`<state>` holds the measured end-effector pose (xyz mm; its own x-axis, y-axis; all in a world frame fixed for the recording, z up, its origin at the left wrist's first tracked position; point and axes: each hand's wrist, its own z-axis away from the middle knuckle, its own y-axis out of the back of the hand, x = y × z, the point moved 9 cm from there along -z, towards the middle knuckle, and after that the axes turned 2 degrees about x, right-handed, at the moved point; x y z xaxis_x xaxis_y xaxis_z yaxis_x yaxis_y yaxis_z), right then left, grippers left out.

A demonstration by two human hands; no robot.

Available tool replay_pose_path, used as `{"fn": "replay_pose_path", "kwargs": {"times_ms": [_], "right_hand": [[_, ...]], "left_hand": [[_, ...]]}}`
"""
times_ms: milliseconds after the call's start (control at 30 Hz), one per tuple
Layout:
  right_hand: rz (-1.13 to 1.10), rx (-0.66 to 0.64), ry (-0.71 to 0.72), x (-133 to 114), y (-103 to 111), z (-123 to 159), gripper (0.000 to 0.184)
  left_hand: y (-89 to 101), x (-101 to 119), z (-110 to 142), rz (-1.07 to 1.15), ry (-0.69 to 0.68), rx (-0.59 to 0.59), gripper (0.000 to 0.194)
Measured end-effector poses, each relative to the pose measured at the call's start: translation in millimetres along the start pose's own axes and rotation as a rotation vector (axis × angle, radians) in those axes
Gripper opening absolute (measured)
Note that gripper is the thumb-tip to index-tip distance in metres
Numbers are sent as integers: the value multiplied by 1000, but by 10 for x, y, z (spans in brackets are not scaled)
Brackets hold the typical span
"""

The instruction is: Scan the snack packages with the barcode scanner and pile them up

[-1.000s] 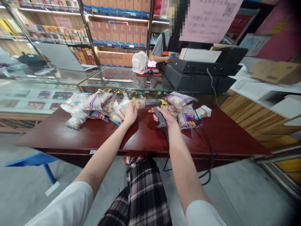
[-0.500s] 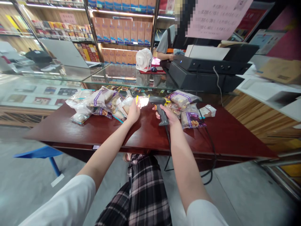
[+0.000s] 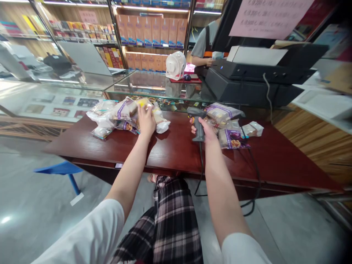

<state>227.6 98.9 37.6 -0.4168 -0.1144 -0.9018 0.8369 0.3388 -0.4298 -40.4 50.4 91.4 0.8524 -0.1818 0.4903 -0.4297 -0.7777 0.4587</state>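
My right hand (image 3: 205,131) is wrapped round the grip of a black barcode scanner (image 3: 198,126), whose head points left above the table. My left hand (image 3: 146,120) reaches into the left pile of snack packets (image 3: 123,110), its fingers bent over a clear packet with a yellow patch (image 3: 142,102). A white-ended snack packet (image 3: 161,123) lies just right of that hand. Beside the scanner, on the right, is another pile of purple-and-clear snack packets (image 3: 231,137). A small white packet (image 3: 252,129) lies at that pile's right end.
The dark red table (image 3: 170,156) carries both piles. The scanner's black cable (image 3: 202,165) hangs over its front edge. Behind stand a glass counter (image 3: 132,86), a white fan (image 3: 176,66) and a black printer (image 3: 247,71). A co-worker's arm (image 3: 202,60) shows beyond. A blue stool (image 3: 59,168) stands left.
My left hand has moved left, away from the scanner's front, taking the small packet to the left pile. My right hand still holds the scanner. The view has shifted slightly left.
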Motion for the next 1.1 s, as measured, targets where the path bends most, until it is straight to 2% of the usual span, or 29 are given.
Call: {"fn": "replay_pose_path", "kwargs": {"times_ms": [100,233,300,367,467,533,667,767,900,1100], "right_hand": [[12,9,-19,43,10,-8,29],[13,10,-27,64,24,-13,29],[11,7,-24,61,25,-11,29],[5,14,-24,61,30,-9,29],[10,57,-23,66,65,-16,27],[37,89,-13,57,99,-28,27],[87,153,45,-14,197,-15,29],[160,264,94,-86,356,130,29],[257,354,111,-143,554,519,29],[235,429,184,-213,851,982,31]], "left_hand": [[-61,-59,32,-147,78,-111,44],[38,50,74,-180,111,-105,47],[101,150,88,-170,84,-93,48],[105,302,123,-135,-8,-107,48],[-72,588,278,-17,-235,-224,47],[-244,688,419,42,-322,-311,46],[-470,538,550,17,-196,-346,44],[-495,463,565,-6,-166,-325,44],[-420,492,525,3,-218,-285,45],[-429,746,634,34,-429,-425,46]]}}
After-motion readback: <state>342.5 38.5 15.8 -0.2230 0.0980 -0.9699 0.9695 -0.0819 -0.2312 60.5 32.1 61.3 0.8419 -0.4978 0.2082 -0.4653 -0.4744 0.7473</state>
